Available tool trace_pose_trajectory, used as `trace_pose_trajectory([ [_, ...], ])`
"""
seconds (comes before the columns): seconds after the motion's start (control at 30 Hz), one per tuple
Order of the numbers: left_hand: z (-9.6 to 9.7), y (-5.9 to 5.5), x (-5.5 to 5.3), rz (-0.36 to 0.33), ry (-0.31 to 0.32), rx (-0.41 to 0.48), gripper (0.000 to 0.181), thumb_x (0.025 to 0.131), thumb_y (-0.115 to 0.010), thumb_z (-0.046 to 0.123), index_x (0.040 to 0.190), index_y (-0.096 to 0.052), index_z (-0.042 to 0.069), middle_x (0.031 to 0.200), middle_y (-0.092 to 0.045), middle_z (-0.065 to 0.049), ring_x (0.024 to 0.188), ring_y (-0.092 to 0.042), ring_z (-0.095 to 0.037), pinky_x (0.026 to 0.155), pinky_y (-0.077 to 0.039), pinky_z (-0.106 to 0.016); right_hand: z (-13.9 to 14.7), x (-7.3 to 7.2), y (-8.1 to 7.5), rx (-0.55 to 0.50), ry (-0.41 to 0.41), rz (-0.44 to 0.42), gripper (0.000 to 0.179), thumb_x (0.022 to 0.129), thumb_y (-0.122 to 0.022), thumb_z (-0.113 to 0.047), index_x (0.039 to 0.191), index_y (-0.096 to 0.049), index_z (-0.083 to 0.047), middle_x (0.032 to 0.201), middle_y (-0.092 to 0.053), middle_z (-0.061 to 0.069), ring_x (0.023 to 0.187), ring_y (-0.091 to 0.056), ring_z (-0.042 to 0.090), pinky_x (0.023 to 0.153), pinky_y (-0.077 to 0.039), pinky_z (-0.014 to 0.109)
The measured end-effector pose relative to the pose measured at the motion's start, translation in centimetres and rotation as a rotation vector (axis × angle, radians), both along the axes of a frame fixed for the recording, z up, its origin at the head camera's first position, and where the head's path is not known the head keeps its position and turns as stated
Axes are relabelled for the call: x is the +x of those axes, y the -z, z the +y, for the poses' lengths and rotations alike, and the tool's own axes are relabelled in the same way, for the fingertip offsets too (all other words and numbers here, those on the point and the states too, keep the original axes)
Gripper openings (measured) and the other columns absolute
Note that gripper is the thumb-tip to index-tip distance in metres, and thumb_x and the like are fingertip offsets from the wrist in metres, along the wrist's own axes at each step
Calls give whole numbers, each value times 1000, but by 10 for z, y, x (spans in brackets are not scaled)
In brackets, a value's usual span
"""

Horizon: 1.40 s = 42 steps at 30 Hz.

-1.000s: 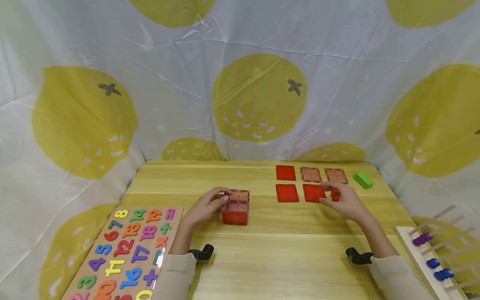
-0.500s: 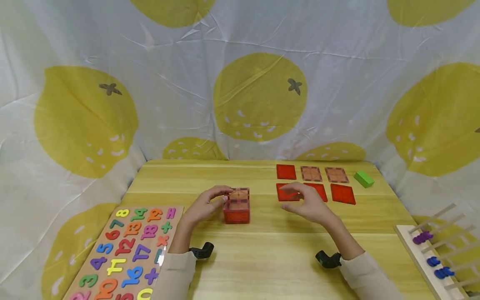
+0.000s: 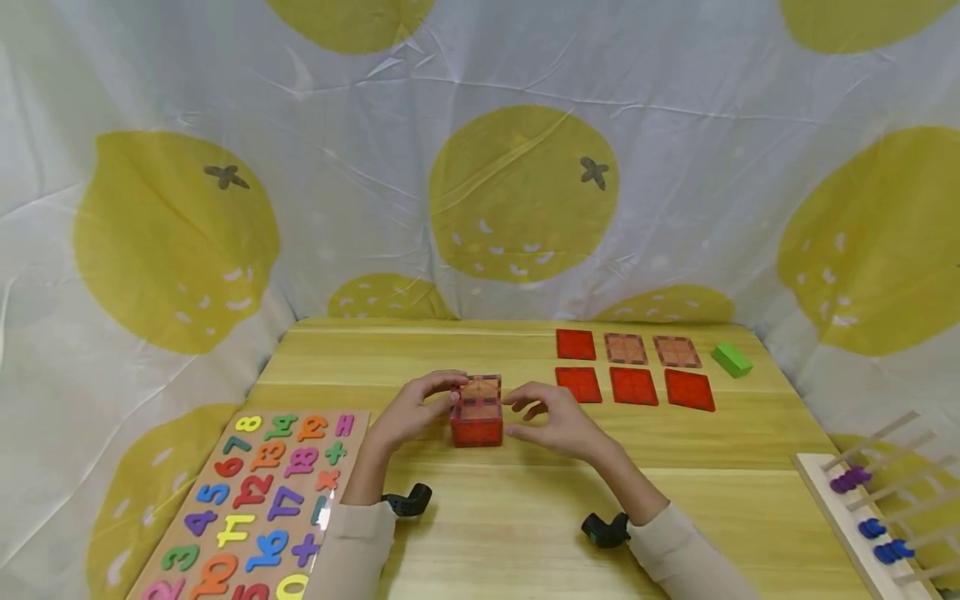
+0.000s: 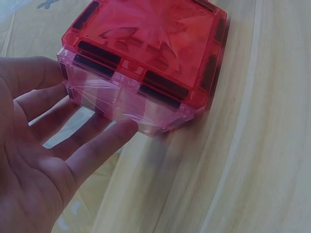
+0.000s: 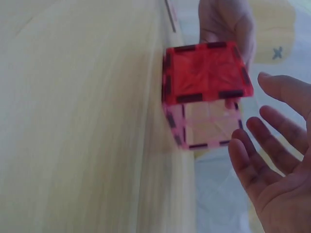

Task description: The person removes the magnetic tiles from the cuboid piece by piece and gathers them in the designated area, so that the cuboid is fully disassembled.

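Note:
A small box of magnetic tiles, with a red front and see-through pink sides, stands on the wooden table in the head view. At its left side is my left hand; its loosely extended fingers rest on the pink side panel in the left wrist view, the thumb at the top corner. My right hand is close to the box's right side, thumb and fingers spread and holding nothing. In the right wrist view a narrow gap shows between these fingertips and the red front tile.
Several flat square tiles lie in two rows at the back right, among them a red tile and a pink tile. Beside them lies a green block. A number puzzle board occupies the left, a wooden peg counter the right.
My right hand has moved left from above the flat red tiles to beside the box, which uncovers the tiles. The left hand has stayed at the box's left side.

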<state>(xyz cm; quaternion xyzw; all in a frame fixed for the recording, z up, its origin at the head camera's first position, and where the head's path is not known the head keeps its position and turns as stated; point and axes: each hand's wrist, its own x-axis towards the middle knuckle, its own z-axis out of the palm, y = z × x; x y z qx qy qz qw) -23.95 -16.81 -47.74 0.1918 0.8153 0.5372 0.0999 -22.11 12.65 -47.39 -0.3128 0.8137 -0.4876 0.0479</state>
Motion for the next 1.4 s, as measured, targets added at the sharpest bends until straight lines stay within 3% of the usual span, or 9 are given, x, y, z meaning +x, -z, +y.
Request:
trace_pose_trajectory([
  [0.27,3,-1,0,17,16,-6,34,107,-58,17,139,-63,10,152,-54,-9,147,-43,-38,119,-33,-62,-16,-1,5,28,-19,-30,39,91,-81,-25,126,-71,-11,122,-72,11,106,-67,21,93,-59,40],
  [0.53,5,1,0,6,13,-4,33,107,-58,20,138,-64,9,152,-53,-9,147,-42,-38,120,-34,-61,-27,-1,11,48,-31,-16,39,91,-81,-25,123,-73,-5,119,-74,5,103,-68,19,92,-60,40],
  [0.87,9,-4,2,13,-9,-34,32,106,-58,16,137,-64,8,152,-54,-11,146,-43,-40,118,-36,-62,-36,0,12,85,-22,-13,27,94,-77,-23,121,-76,-16,116,-74,-6,102,-68,12,88,-59,30],
  [1.07,12,-5,2,8,-17,-25,33,105,-60,12,137,-63,8,153,-53,-10,147,-41,-40,119,-33,-63,-38,-2,17,88,1,-50,23,97,-73,-16,120,-77,-18,111,-77,-5,93,-71,8,81,-59,25],
  [1.4,8,0,6,23,-61,6,32,104,-61,12,135,-65,10,151,-56,-9,144,-46,-39,118,-34,-63,-35,0,23,29,7,-78,21,98,-73,-21,118,-79,-22,109,-79,-4,90,-70,9,77,-59,25],
])
